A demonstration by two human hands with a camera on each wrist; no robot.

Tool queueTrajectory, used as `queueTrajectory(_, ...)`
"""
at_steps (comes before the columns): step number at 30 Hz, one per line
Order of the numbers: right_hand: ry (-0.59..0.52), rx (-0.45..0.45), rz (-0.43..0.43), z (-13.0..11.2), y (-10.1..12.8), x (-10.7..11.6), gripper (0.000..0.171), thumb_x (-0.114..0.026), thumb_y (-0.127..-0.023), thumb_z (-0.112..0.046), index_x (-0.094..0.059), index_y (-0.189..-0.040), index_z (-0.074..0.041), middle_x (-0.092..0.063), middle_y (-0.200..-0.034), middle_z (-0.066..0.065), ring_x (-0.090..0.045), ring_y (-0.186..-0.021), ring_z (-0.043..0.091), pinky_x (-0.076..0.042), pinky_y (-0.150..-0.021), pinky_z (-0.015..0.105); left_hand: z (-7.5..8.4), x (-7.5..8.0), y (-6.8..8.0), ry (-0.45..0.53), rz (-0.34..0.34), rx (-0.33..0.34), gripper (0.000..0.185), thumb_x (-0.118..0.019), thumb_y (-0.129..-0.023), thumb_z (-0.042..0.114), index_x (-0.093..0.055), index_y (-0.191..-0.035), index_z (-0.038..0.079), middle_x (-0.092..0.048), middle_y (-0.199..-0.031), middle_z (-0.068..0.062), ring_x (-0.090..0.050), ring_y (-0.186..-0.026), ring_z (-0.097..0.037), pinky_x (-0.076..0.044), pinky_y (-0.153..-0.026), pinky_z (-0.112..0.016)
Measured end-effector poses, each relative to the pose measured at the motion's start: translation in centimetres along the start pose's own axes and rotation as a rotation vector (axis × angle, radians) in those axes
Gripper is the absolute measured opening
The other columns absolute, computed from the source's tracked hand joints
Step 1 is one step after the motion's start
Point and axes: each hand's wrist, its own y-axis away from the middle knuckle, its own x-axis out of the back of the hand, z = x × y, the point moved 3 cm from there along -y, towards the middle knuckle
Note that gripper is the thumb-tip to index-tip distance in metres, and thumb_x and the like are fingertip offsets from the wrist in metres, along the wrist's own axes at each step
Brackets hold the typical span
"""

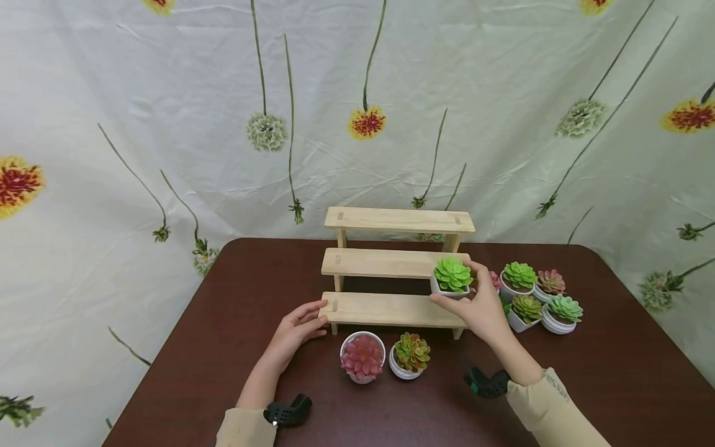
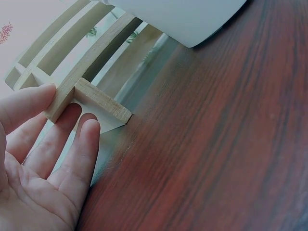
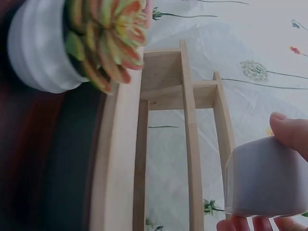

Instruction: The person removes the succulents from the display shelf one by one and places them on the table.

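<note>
My right hand (image 1: pixel 481 305) grips a bright green potted succulent (image 1: pixel 452 274) by its white square pot (image 3: pixel 267 178), thumb on one side and fingers on the other. The pot is held above the right part of a three-tier wooden stand (image 1: pixel 391 308). With thumb and fingers, my left hand (image 1: pixel 298 326) pinches the left end of the stand's lowest shelf (image 2: pixel 67 94). In front of the stand are a pink succulent (image 1: pixel 362 357) in a white pot and an orange-green succulent (image 1: pixel 411 352) in a ribbed white pot.
Several more potted succulents cluster right of the stand, among them a green one (image 1: pixel 519 275), a reddish one (image 1: pixel 551 281) and a pale green one (image 1: pixel 564 308). A flower-printed cloth (image 1: pixel 212 81) hangs behind the dark wooden table (image 1: pixel 223 310).
</note>
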Motion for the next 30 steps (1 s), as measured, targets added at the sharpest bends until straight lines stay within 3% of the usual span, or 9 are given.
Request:
queueTrajectory(13,0.063,-0.009,-0.035,2.0,2.5,0.5,0.092,-0.081,-0.074,-0.03,-0.025,-0.14,-0.001,-0.032,-0.137,0.022,-0.041,-0.117,0.032,-0.041,-0.09,0.045,-0.1,0.1,0.0,0.012,-0.005,-0.005,0.042,-0.063,-0.09,0.011,-0.053,-0.129,0.0,-0.059,-0.119,-0.019,-0.061,-0.095,-0.022,-0.053,-0.084,-0.033)
queueTrajectory(23,0.181,-0.006,-0.05,3.4,4.5,0.1,0.088,-0.083,-0.07,-0.038,-0.033,-0.135,-0.005,-0.042,-0.13,0.017,-0.046,-0.117,0.034,-0.042,-0.091,0.052,0.0,0.0,0.0,0.002,0.001,-0.001,0.042,-0.063,-0.09,0.011,-0.053,-0.129,0.0,-0.059,-0.119,-0.019,-0.061,-0.096,-0.023,-0.053,-0.084,-0.033)
queueTrajectory(30,0.229,-0.009,-0.057,4.2,5.5,-0.1,0.087,-0.085,-0.066,-0.038,-0.036,-0.129,-0.004,-0.048,-0.122,0.019,-0.051,-0.11,0.032,-0.042,-0.089,0.05,0.0,0.0,0.0,0.007,0.003,-0.003,0.041,-0.063,-0.09,0.011,-0.053,-0.129,0.0,-0.059,-0.118,-0.019,-0.062,-0.095,-0.022,-0.053,-0.083,-0.032)
